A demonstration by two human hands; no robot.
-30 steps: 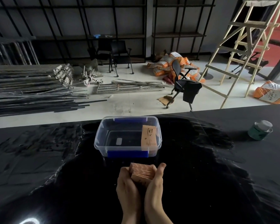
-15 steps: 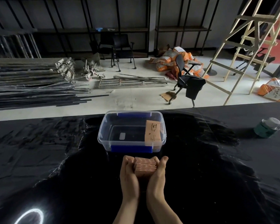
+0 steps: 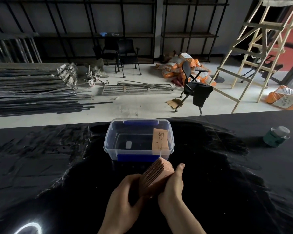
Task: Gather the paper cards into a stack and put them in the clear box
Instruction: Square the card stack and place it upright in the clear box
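A stack of orange-brown paper cards (image 3: 156, 178) is pinched between my left hand (image 3: 125, 195) and my right hand (image 3: 173, 186), tilted so its edges fan up toward the box. The clear box (image 3: 108, 146) with blue clips stands open on the black table just beyond the stack. One card (image 3: 159, 141) leans against the box's right inner wall. The stack's top corner sits close to the box's near rim, below it.
A green jar (image 3: 276, 136) with a clear lid stands at the table's right side. The black table (image 3: 41, 166) has a shiny wrinkled cover. Beyond the table's far edge are metal bars, chairs, a wooden ladder and orange sacks on the floor.
The stack has been turned from lying level between both palms to a tilted, fanned position, and my hands have shifted a little right and closer to the box.
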